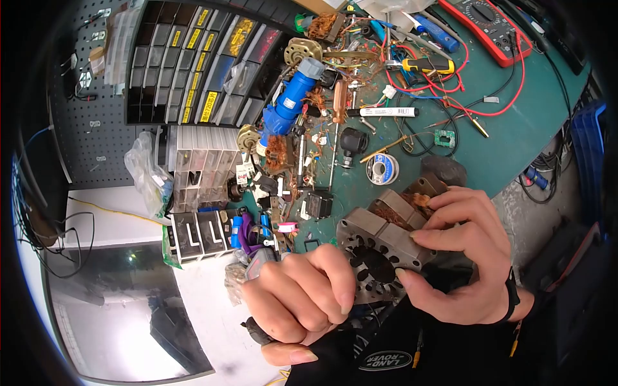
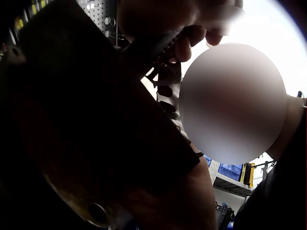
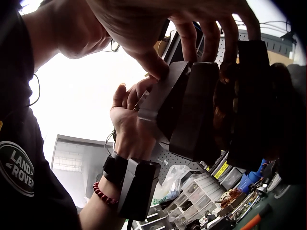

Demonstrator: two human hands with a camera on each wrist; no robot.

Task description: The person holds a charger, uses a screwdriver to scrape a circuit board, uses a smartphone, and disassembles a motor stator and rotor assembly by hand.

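Clearly the work in hand is on a motor stator (image 1: 386, 241), a stack of grey steel laminations with a slotted bore and brown copper windings (image 1: 421, 201) showing at its far end. It is held up off the bench, over the near edge of the green tabletop (image 1: 515, 135) and in front of the person's dark shirt.

The right hand (image 1: 460, 257) grips the stator from the right, fingers curled over its top and side and the thumb against the face by the bore. The left hand (image 1: 299, 299) is closed in a fist just beside the stator's left face; something dark shows under the fingers, perhaps a tool handle, but the pictures do not show it well enough to name. From the right wrist view the fingers (image 3: 211, 28) hook over the blocks of the core from above.

Judging by this, the step is steadying and turning the core for work at the slots or windings. A next move would call for a firm right-hand hold while the left works at the bore.

Farther back on the tabletop lie a solder spool (image 1: 382, 169), a marker pen (image 1: 386, 112), a blue industrial plug (image 1: 290, 103) and a red multimeter (image 1: 486, 22); parts drawers (image 1: 193, 64) stand at the left.
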